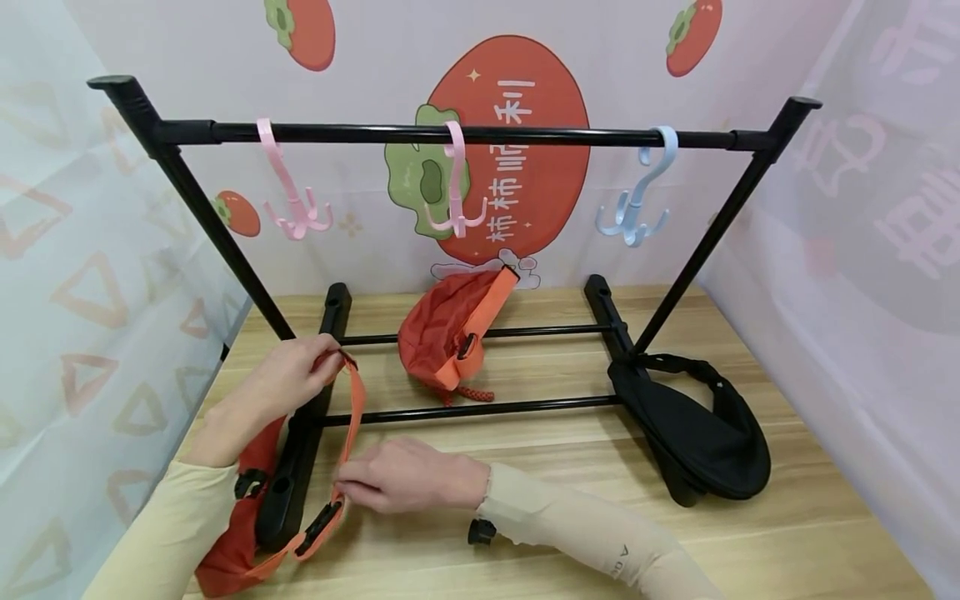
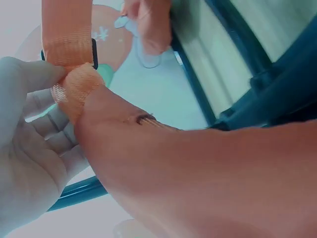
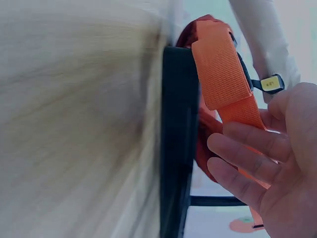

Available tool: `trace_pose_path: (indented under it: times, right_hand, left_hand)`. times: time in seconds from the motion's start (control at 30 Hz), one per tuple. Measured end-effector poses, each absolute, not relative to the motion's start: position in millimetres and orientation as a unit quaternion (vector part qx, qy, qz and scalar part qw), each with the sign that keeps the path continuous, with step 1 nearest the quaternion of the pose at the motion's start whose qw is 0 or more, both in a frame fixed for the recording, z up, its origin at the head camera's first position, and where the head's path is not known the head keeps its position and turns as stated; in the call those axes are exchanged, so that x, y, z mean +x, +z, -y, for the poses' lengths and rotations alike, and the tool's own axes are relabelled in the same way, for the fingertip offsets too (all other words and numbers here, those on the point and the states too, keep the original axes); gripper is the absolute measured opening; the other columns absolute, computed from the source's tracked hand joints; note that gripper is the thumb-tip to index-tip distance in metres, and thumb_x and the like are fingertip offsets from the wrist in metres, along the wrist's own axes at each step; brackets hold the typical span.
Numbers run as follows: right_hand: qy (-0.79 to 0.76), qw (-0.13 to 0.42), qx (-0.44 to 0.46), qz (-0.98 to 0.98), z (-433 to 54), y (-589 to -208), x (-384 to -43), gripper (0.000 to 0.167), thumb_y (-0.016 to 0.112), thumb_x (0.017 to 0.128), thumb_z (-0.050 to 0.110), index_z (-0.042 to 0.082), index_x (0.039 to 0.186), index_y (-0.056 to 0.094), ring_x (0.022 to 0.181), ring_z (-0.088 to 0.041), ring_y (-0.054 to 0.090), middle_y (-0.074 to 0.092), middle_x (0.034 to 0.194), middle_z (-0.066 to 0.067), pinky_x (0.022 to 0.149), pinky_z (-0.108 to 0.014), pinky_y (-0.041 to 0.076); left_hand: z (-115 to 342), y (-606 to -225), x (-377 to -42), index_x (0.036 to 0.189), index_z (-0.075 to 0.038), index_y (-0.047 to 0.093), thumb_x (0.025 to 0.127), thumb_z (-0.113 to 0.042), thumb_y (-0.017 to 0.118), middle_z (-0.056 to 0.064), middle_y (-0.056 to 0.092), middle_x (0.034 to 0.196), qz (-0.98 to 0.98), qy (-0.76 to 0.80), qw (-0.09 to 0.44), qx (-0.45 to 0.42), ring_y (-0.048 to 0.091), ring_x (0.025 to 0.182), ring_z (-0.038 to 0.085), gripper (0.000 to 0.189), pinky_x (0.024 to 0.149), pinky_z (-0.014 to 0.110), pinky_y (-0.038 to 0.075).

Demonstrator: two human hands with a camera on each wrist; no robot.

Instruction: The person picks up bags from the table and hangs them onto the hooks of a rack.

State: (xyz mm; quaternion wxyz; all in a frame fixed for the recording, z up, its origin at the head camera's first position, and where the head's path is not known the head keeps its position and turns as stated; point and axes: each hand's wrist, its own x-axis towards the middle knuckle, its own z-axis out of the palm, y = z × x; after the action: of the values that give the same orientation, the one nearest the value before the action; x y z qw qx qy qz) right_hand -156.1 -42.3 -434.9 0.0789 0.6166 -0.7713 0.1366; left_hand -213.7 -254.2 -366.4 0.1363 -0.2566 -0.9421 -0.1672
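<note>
At the rack's left foot hangs a red waist bag (image 1: 234,533) with an orange strap (image 1: 356,408), partly behind my left forearm. My left hand (image 1: 295,375) pinches the strap's upper end; in the left wrist view, thumb and fingers hold the webbing (image 2: 81,87) where it meets the red fabric. Lower down, my right hand (image 1: 412,475) grips the same strap between thumb and fingers, just above a black buckle (image 1: 318,529). Seen from the right wrist, the folded orange webbing (image 3: 223,74) runs up past my fingertips.
A black rack carries two pink hooks (image 1: 300,218) (image 1: 455,200) and a blue hook (image 1: 636,200) on its top bar (image 1: 525,135). Another red bag (image 1: 438,325) lies across the rear lower bar. A black bag (image 1: 705,442) leans at the right foot.
</note>
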Motion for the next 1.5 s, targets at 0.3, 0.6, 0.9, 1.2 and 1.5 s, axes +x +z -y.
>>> trace_pose_path:
  times: [0.3, 0.6, 0.9, 1.2, 1.5]
  right_hand:
    - [0.143, 0.14, 0.614, 0.764, 34.6, -410.9, -150.4, 0.024, 0.046, 0.103, 0.028, 0.026, 0.11, 0.069, 0.085, 0.009, 0.06, 0.068, 0.098, 0.02, 0.065, -0.008, 0.043]
    - [0.174, 0.197, 0.594, 0.761, 23.3, -393.1, -154.7, 0.023, 0.048, 0.103, 0.028, 0.024, 0.105, 0.071, 0.079, 0.008, 0.058, 0.067, 0.091, 0.018, 0.066, -0.01, 0.044]
    - [0.187, 0.228, 0.585, 0.756, 14.5, -382.4, -157.1, 0.019, 0.053, 0.1, 0.026, 0.023, 0.105, 0.072, 0.074, 0.006, 0.056, 0.067, 0.088, 0.017, 0.063, -0.009, 0.042]
    - [0.237, 0.23, 0.581, 0.744, 2.9, -364.8, -161.3, 0.017, 0.054, 0.1, 0.021, 0.019, 0.103, 0.071, 0.078, 0.005, 0.056, 0.066, 0.088, 0.015, 0.071, -0.008, 0.043]
    - [0.28, 0.264, 0.555, 0.738, -11.0, -350.9, -172.3, 0.014, 0.055, 0.097, 0.015, 0.014, 0.098, 0.069, 0.079, -0.001, 0.054, 0.063, 0.082, 0.011, 0.073, -0.008, 0.041]
  left_hand:
    - [250.1, -337.5, -194.3, 0.088, -0.012, 0.065, 0.093, -0.01, 0.06, -0.003, 0.059, 0.072, 0.93, -0.183, 0.192, -0.253, 0.047, 0.061, 0.008, 0.008, 0.058, 0.027, 0.041]
    - [249.2, -311.6, -182.6, 0.087, -0.013, 0.063, 0.092, -0.009, 0.063, -0.007, 0.047, 0.067, 0.907, -0.192, 0.264, -0.267, 0.039, 0.057, 0.003, 0.007, 0.053, 0.019, 0.032]
    - [240.5, -295.8, -168.9, 0.087, -0.011, 0.061, 0.09, -0.002, 0.064, -0.008, 0.049, 0.068, 0.897, -0.19, 0.287, -0.277, 0.041, 0.055, 0.001, 0.01, 0.053, 0.013, 0.034]
    - [231.0, -279.0, -160.7, 0.095, -0.003, 0.065, 0.086, 0.002, 0.067, -0.002, 0.053, 0.07, 0.86, -0.207, 0.357, -0.301, 0.037, 0.057, 0.002, 0.011, 0.054, 0.014, 0.033]
    - [227.6, -277.7, -154.2, 0.098, 0.005, 0.06, 0.081, 0.009, 0.07, 0.006, 0.055, 0.074, 0.846, -0.221, 0.4, -0.273, 0.041, 0.064, 0.007, 0.02, 0.06, 0.015, 0.035]
